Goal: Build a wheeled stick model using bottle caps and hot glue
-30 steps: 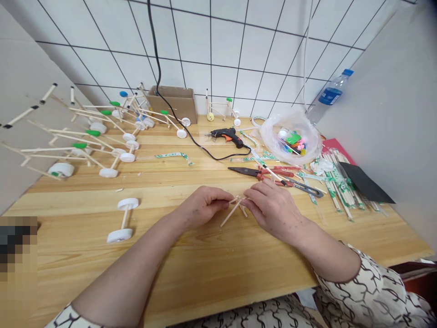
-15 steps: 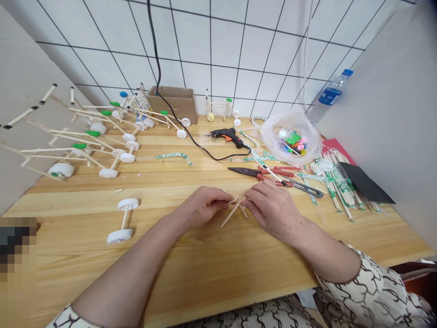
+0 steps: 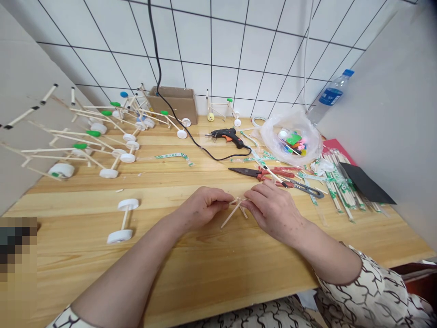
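A small frame of pale wooden sticks (image 3: 231, 215) is held between my two hands, low over the wooden table (image 3: 218, 269). My left hand (image 3: 205, 206) pinches one side of it between thumb and forefinger. On the other side, my right hand (image 3: 273, 207) grips it, fingers closed, covering part of the joint. Two stick ends point down toward me. Left of my hands lies a stick axle with two white wheels (image 3: 125, 217). Just beyond my right hand are red-handled pliers (image 3: 247, 172) and a grey cutter knife (image 3: 309, 189).
Stick tricycles with white wheels (image 3: 128, 157) crowd the left side. A glue gun (image 3: 227, 135), its black cord, a cardboard box (image 3: 177, 105) and another tricycle (image 3: 221, 108) stand at the back. Rightward are a bag of coloured pieces (image 3: 290, 139), wrapped stick bundles (image 3: 344, 191) and a bottle (image 3: 329, 96).
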### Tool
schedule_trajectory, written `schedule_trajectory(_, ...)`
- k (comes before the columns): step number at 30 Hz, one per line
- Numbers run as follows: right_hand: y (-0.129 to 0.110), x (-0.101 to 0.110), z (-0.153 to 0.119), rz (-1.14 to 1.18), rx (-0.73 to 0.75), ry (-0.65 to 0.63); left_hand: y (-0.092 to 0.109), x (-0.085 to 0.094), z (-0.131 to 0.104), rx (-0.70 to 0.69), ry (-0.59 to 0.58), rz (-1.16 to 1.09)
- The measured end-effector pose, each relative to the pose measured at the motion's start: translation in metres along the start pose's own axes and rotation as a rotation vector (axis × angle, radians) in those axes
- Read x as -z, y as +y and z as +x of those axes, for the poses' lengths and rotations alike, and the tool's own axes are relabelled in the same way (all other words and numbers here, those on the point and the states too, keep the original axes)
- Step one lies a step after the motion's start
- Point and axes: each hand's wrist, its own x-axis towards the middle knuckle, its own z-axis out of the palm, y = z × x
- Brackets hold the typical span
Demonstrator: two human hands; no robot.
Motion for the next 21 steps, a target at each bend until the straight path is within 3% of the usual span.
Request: schedule_trajectory(21, -0.0004, 0.0, -0.0001, -0.009, 0.004, 0.002, -0.0015, 0.0004, -0.0004, -0.01, -0.004, 0.027)
